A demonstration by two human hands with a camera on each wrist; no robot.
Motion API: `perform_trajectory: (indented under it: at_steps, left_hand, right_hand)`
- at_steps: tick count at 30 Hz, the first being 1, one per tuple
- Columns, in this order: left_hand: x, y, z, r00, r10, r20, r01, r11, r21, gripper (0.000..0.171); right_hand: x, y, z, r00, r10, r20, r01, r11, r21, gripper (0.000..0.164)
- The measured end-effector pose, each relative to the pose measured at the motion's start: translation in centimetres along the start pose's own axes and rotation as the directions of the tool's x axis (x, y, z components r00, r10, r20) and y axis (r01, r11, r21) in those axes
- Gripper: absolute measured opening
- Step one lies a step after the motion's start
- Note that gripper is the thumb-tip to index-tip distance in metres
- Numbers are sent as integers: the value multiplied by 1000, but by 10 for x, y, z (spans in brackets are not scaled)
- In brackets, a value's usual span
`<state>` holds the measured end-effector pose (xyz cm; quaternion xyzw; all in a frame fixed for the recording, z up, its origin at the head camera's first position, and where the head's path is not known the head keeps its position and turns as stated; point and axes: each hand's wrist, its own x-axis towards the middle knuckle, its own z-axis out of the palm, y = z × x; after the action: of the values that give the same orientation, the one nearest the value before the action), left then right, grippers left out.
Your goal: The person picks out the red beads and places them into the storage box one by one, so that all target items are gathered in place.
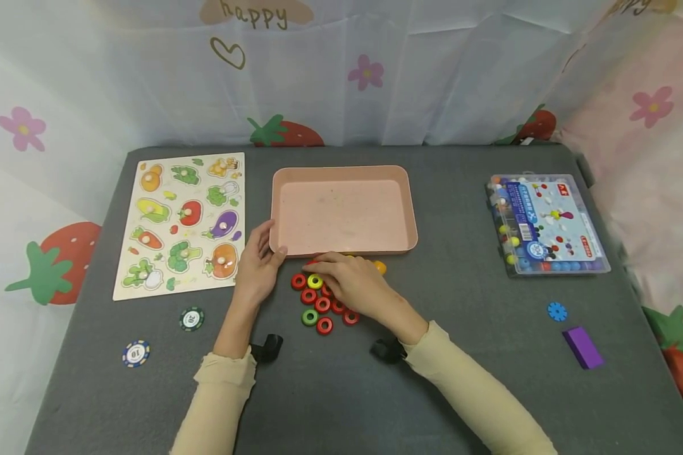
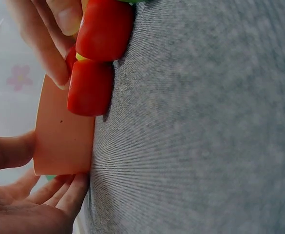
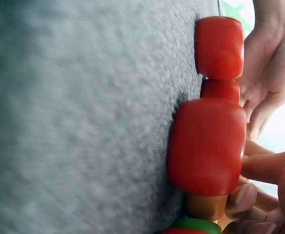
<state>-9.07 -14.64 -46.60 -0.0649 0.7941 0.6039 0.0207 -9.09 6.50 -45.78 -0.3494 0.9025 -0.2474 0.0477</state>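
Note:
A shallow pink tray (image 1: 344, 243) lies at the middle of the table. My left hand (image 1: 256, 265) grips its near left corner, the thumb on the front wall and the fingers along the side, as the left wrist view shows. Just in front of the tray is a cluster of ring beads, mostly red (image 1: 324, 326), with a yellow bead (image 1: 315, 281) and a green bead (image 1: 310, 317) among them. My right hand (image 1: 350, 281) reaches over the cluster and hides part of it. Its fingertips pinch a red ring bead (image 1: 312, 261) close to the tray's front edge.
On the left lie a vegetable puzzle board (image 1: 176, 221) and two poker chips, one green (image 1: 191, 319), one blue (image 1: 136, 353). To the right are a clear case of coloured balls (image 1: 549, 224), a blue disc (image 1: 557, 311) and a purple block (image 1: 583, 347). A printed curtain (image 1: 341, 95) hangs behind.

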Motion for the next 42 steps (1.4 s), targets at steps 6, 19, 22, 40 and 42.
perform_trajectory:
  at_steps: [6,19,22,40,42]
  left_hand:
    - [-1,1,0,1000,-14,-5,14,1000,15,59]
    - [-1,2,-1,1000,-17,3,17,999,32,60]
    - [-1,1,-1,1000,-18,3,18,999,29,61]
    - [-1,2,0,1000,-16,1,16,1000,17,60]
    - [-1,2,-1,1000,-18,2,18,1000,19,60]
  right_hand:
    - [3,0,2,1000,3,-16,-3,1000,17,28]
    - [9,9,-20,996,60,-63,-30,915,403,31]
    - [14,16,-27,990,110,-91,-53,873,485,31]
    - [52,59,-26,924,382,-9,-346,845,407,18]
    - [52,58,-26,916,400,-10,-362,839,405,17]
